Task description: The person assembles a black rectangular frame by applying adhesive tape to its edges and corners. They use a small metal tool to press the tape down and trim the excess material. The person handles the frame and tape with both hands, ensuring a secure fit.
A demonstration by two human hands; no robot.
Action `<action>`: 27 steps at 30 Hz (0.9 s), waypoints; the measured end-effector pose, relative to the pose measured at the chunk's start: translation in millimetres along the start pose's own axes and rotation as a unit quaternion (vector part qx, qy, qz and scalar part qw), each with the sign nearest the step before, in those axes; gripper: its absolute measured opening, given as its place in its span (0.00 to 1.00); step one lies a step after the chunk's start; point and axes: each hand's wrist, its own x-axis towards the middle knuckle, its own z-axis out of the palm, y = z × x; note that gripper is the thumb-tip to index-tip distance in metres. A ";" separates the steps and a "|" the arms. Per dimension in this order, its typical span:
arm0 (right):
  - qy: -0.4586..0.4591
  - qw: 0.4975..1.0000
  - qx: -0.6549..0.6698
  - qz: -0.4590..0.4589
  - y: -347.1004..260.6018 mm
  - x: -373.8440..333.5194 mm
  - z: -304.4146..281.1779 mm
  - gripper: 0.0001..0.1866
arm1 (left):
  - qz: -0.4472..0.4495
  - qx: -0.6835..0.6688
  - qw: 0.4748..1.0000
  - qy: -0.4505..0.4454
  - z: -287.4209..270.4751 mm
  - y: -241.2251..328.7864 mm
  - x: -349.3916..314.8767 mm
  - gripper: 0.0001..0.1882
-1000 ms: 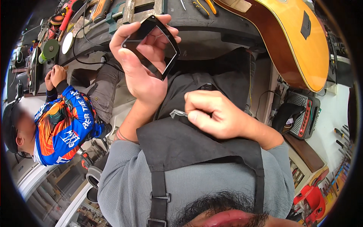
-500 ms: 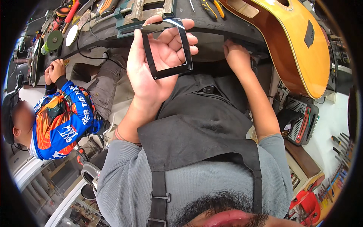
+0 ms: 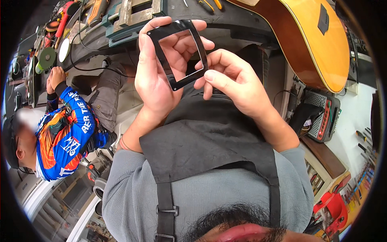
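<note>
A black rectangular frame with a slightly bowed shape and small screws at its corners is held up in front of me. Through its opening the fingers behind it show. My left hand grips it, palm up, with the thumb along the left side and the fingers behind and over the far edge. At the frame's lower right corner, my right hand has thumb and fingers closed on the edge. Beyond the hands, to the right, an acoustic guitar body with a glossy amber side rests on the dark workbench.
A green vise stands on the bench ahead. Pliers lie beyond it; grinding discs and a cable are at left. Another person in a blue and orange shirt sits at left. An amplifier stands at right.
My right hand has come up from below the bench edge and taken hold of the frame's lower right corner. The frame has tilted slightly. The view has shifted slightly to the right.
</note>
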 end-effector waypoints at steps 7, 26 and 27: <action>0.023 1.000 -0.007 -0.019 2.1 -4.5 -0.3 0.12 | 0.003 0.064 0.998 -0.015 11.2 -8.4 -8.5 0.29; 0.005 0.999 0.038 -0.011 -4.3 -18.1 0.6 0.11 | -0.114 -0.162 0.979 0.043 3.4 -7.0 -6.8 0.29; 0.001 0.999 0.034 -0.012 -4.8 -19.1 0.6 0.11 | -0.119 -0.170 0.978 0.038 3.0 -7.0 -7.0 0.29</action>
